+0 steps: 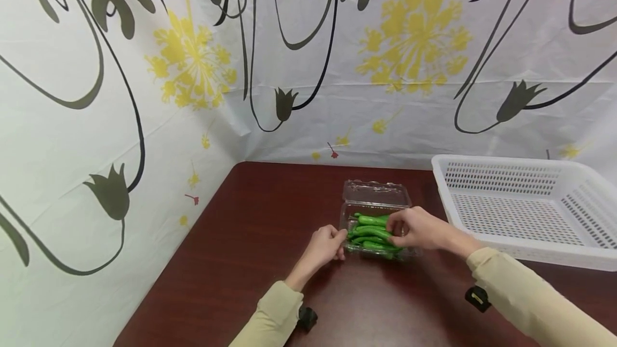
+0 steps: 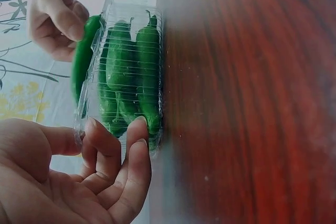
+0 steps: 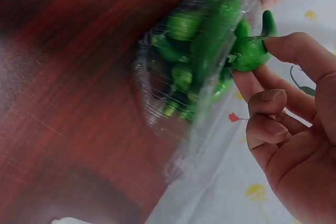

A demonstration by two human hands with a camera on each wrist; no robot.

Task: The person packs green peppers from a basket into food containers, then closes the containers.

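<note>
A clear plastic clamshell box (image 1: pixel 343 218) stands on the table with its lid (image 1: pixel 376 194) tipped back. Several green peppers (image 2: pixel 121 61) lie inside, seen through the ribbed side wall. My left hand (image 1: pixel 325 242) pinches the box's rim at its left end, thumb on one side and fingertips against the wall. At the right end, my right hand (image 1: pixel 419 226) pinches one green pepper (image 3: pixel 249 53) by its end between thumb and fingers. That pepper (image 2: pixel 84 61) slants along the open top of the box, above the others.
A white perforated plastic basket (image 1: pixel 549 256) is to the right of the box, close to my right forearm. The dark red wooden table (image 1: pixel 231 261) ends against a white flower-printed cloth (image 1: pixel 308 68) at the back and left. Black bands sit at both sleeves.
</note>
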